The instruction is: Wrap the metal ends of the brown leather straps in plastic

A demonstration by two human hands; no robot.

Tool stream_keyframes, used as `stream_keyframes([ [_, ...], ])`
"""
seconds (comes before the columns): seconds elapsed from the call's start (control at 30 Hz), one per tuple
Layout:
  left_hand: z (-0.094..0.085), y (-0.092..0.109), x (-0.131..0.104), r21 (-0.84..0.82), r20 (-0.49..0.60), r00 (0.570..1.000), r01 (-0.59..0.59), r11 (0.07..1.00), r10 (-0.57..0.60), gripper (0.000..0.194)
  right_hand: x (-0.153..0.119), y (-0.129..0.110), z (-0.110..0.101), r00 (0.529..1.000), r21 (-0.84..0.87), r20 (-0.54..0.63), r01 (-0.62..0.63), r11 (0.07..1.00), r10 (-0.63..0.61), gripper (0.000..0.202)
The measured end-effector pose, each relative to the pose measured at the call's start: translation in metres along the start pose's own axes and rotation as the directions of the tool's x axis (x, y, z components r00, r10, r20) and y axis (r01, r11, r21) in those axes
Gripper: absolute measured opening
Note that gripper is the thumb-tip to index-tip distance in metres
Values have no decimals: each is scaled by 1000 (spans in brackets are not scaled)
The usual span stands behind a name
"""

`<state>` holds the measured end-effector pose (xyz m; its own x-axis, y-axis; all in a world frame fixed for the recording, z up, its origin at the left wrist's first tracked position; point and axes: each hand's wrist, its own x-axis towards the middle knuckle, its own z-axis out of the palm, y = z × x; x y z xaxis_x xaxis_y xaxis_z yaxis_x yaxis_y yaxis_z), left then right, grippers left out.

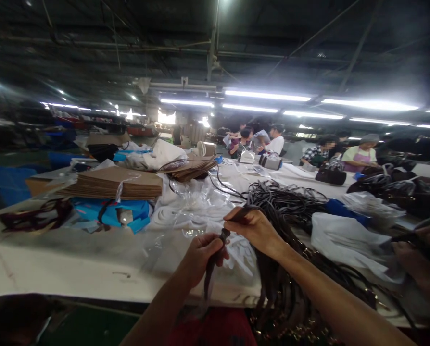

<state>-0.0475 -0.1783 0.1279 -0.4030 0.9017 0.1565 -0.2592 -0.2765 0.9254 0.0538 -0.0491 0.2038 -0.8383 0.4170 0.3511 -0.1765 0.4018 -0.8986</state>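
A dark strap [208, 275] runs between my two hands over the front edge of the table. My left hand [205, 250] is closed around it, just below a small buckle or loop [224, 234]. Higher up and to the right, my right hand [254, 228] pinches the strap's upper part between thumb and fingers. The strap's lower end hangs below my left hand, blurred. Beside my right forearm lies a big heap of dark straps [287, 202], with gold-coloured metal fittings hanging over the table edge. Clear plastic and white strips [242, 257] lie behind my hands.
Brown cardboard sheets [117, 182] are stacked on a blue package [110, 214] at the left. White wrapping [352, 240] lies right of the straps. Another person's hands [406, 252] are at the right edge. Dark bags [330, 174] and several people stand farther back.
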Motion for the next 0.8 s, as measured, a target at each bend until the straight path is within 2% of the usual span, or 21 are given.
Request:
stream_keyframes([
  [0.1,1,-2,-2,-30,1,1000,19,999,-19,39,-5,5,5,996,-19,84,-23,1000,25,16],
  [0.17,1,-6,-3,-63,-1,999,42,997,-42,40,-10,10,8,997,-65,77,-10,998,15,15],
  [0.27,0,-13,-4,-140,-16,998,61,988,-64,42,-18,16,13,996,-228,10,89,969,-89,12],
  [0.37,0,-19,-6,-233,-9,996,89,968,-94,40,-25,22,17,972,-436,1,212,874,-236,16],
  [0.43,0,-22,-8,-267,7,993,117,957,-119,38,-28,25,18,983,-451,26,175,875,-184,18],
  [0.53,-1,-22,-10,-238,34,991,135,962,-131,37,-27,27,14,996,-349,85,33,937,-3,26],
  [0.63,-3,-19,-11,-202,42,991,132,971,-126,37,-26,22,6,983,-213,162,-54,976,89,42],
  [0.73,-4,-14,-12,-206,13,995,103,973,-103,31,-27,14,3,971,74,126,-213,974,203,44],
  [0.8,-5,-11,-13,-186,47,995,98,978,-91,31,-29,10,4,959,314,100,-282,907,264,42],
])
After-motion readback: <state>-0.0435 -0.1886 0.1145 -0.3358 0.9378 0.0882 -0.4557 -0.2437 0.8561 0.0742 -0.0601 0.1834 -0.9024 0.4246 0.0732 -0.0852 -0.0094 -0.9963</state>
